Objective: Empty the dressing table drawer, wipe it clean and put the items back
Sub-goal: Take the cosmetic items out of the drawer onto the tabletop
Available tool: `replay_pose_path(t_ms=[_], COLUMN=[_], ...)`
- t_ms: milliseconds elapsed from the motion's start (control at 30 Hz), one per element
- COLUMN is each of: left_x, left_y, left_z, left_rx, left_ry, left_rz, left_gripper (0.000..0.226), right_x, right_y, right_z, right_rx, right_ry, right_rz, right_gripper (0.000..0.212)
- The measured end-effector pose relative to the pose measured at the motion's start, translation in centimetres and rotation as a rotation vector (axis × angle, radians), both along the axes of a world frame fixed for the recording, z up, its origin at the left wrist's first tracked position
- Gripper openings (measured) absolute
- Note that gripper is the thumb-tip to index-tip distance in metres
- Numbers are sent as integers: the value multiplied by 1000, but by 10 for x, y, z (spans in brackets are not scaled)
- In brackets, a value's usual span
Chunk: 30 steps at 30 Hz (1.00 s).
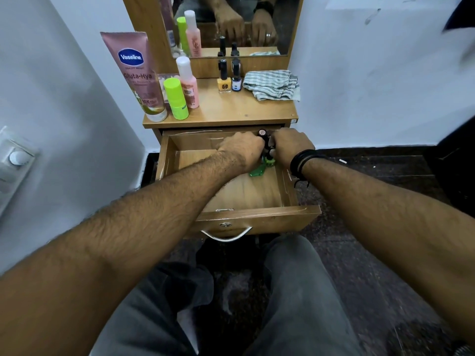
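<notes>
- The drawer (257, 217) stood pulled out below the counter (231, 111), its wooden floor mostly bare.
- Both hands reached into its far right corner: the left hand (244, 147) and the right hand (290, 147) were curled around a cluster of small dark bottles (264, 136); exactly which hand gripped which, I could not tell.
- A small green bottle (268, 161) sat just beneath the hands, beside a green item (257, 172) lying on the drawer floor.
- On the counter stood a pink tube (136, 75), a green bottle (176, 98), a pink bottle (189, 83), two nail polishes (223, 82) and a striped cloth (272, 84).
- A mirror (231, 24) rose behind them.
</notes>
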State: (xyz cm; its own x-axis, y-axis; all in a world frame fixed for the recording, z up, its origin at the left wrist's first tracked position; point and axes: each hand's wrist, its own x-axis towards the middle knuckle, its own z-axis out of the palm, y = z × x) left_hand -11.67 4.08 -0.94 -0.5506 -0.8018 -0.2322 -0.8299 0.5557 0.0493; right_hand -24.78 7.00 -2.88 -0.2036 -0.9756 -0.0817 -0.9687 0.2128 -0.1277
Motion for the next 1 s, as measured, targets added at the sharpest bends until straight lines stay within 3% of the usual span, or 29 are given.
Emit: replay_pose_path(t_ms=[233, 433, 767, 1000], left_x=[10, 25, 22, 10], left_y=[4, -4, -65, -98], left_z=[13, 64, 136, 128], left_rx=[-42, -83, -338, -311], left_ry=[-27, -56, 3, 6], left_rz=[-34, -51, 48, 132], left_gripper=[28, 36, 31, 31], right_x=[-1, -2, 14, 27], right_y=[7, -1, -66, -106], right_z=[18, 66, 126, 108], right_rx=[53, 53, -313, -338], right_ry=[-61, -129, -216, -158], right_rz=[24, 54, 31, 63], right_gripper=[17, 15, 16, 21])
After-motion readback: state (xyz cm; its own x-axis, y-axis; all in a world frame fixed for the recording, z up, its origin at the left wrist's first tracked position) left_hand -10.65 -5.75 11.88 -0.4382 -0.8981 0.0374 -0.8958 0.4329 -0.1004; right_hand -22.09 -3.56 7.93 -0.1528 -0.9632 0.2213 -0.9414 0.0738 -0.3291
